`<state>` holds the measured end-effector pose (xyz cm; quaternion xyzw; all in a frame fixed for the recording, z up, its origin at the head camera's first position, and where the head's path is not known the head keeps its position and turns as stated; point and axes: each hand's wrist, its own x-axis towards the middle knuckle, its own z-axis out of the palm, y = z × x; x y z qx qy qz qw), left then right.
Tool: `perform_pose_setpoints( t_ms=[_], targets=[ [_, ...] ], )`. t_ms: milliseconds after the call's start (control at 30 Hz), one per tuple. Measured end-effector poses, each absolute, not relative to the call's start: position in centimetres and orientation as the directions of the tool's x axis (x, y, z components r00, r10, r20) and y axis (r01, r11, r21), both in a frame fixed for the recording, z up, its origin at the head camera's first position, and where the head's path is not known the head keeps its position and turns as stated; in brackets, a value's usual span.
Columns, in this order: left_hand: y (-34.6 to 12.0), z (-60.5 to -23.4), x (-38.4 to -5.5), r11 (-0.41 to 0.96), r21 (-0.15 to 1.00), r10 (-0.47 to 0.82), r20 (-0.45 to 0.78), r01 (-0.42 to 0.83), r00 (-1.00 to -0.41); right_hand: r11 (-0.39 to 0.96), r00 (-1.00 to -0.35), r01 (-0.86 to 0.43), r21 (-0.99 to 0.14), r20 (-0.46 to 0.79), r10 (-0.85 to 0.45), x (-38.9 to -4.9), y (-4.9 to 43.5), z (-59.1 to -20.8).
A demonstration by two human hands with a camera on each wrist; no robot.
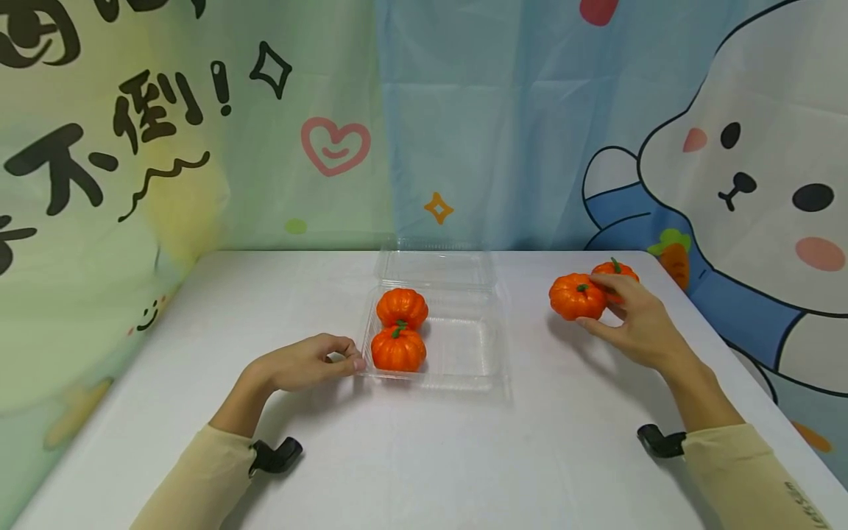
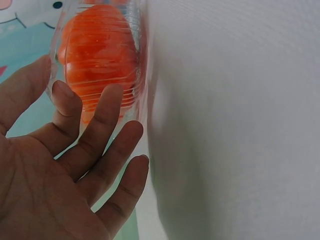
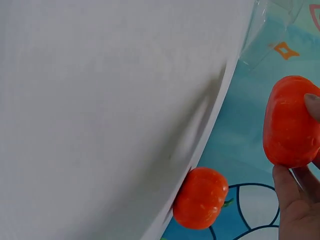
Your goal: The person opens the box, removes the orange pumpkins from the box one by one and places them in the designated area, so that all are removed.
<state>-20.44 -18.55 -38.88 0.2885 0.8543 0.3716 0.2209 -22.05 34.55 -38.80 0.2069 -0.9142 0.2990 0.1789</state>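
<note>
My right hand [image 1: 632,316] grips a small orange toy pumpkin [image 1: 575,297] with a green stem between thumb and fingers. The right wrist view shows this pumpkin [image 3: 290,122] raised off the white table, its far side hidden by the fingers. Another pumpkin [image 3: 200,198] rests on the table behind it. At the left, my left hand [image 1: 311,362] pinches the near left corner of a clear plastic clamshell box [image 1: 464,381] with thumb and forefinger, the other fingers loosely spread. Two more pumpkins, a rear one [image 1: 402,307] and a front one [image 1: 398,349], sit in the box's left half.
The box's clear lid [image 1: 437,266] lies folded back toward the far edge of the white table [image 1: 464,464]. A printed cloth [image 1: 503,132] with a cartoon bear hangs right behind the table.
</note>
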Motion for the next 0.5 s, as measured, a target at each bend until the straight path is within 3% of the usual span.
perform_pose_setpoints(
  t_ms=[500],
  targets=[
    [-18.6, -38.9, -20.4, 0.55, 0.773, 0.656, -0.165, 0.316, -0.736, 0.812, -0.932, -0.316, -0.49, 0.319, -0.171, -21.8, 36.2, -38.7]
  ],
)
